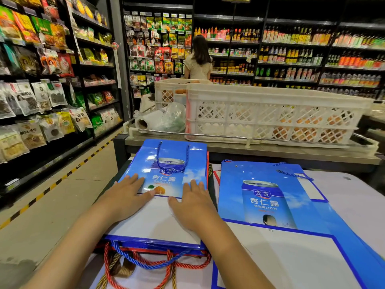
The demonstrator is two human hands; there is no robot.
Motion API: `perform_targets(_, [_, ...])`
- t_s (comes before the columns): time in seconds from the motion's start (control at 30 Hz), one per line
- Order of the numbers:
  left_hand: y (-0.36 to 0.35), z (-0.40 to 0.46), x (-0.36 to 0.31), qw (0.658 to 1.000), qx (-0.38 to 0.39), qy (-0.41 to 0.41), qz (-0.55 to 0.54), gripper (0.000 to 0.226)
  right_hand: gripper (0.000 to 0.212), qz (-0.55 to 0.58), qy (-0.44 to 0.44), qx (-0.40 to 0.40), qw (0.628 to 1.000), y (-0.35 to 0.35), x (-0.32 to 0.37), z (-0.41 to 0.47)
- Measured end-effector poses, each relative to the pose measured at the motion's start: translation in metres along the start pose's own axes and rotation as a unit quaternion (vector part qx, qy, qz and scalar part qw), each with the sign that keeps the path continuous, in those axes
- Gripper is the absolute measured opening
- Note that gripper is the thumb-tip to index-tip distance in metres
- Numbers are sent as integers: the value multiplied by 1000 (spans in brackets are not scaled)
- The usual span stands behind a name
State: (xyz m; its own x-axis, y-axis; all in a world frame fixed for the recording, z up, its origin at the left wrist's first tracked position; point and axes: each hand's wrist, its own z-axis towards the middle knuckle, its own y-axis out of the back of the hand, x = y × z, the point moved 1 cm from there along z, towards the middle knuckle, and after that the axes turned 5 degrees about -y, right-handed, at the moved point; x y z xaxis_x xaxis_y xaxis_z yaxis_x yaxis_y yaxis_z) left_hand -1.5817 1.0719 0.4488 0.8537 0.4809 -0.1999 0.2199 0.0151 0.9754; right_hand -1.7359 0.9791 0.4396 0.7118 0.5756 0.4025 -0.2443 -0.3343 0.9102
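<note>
I note stocked shelves [52, 69] along the aisle. A white lattice crate [270, 113] holding brown eggs [302, 130] stands on the counter beyond my work surface. To the right lies a flattened blue gift bag [270, 195] printed with a drink can, just beside my right hand but apart from it.

The item in hand, a folded blue bag [166, 170], lies flat on top of a stack directly before me, with its blue rope handle [173, 161] at the far end. My left hand [127, 197] rests palm down on the bag's left edge, fingers straight and slightly spread. My right hand [191, 203] presses flat on its right part, fingers straight. Neither hand curls round anything.

Red, blue and gold cord loops [145, 261] of lower bags protrude at the near edge.
</note>
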Motion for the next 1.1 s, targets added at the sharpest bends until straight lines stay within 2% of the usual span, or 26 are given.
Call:
perform_targets(0.27, [1, -1, -3, 999, 19, 5, 30, 72, 68, 14, 5, 0, 1000, -2, -2, 4])
perform_targets(0.37, [9, -3, -4, 1000, 7, 1, 11, 72, 57, 128, 31, -17, 991, 12, -5, 0])
perform_targets(0.47, [21, -12, -15, 997, -47, -14, 52, 66, 49, 243, 42, -26, 969, 38, -21, -21])
perform_targets(0.57, [29, -27, -37, 986, -127, -47, 94, 52, 41, 229, 51, -48, 971, 63, -51, -50])
perform_targets(0.67, [25, -43, -77, 979, -180, -92, 13, 45, 38, 176, 37, -51, 982, 82, -91, -80])
perform_targets(0.73, [15, -58, -111, 966, -204, -155, -34, 43, 37, 165, 5, -66, 984, 89, -123, -96])
perform_targets(0.83, [-11, -83, -157, 949, -170, -253, -83, 46, 41, 95, -45, -102, 989, 94, -168, -111])
perform_targets(0.9, [-33, -96, -183, 946, -116, -285, -104, 64, 47, 61, -72, -110, 989, 96, -192, -119])
perform_targets(1.0, [-58, -106, -210, 954, -56, -286, -70, 102, 54, 11, -79, -89, 993, 93, -213, -129])
perform_targets(1.1, [-67, -107, -222, 960, -9, -279, -27, 105, 54, -9, -73, -79, 994, 87, -220, -134])
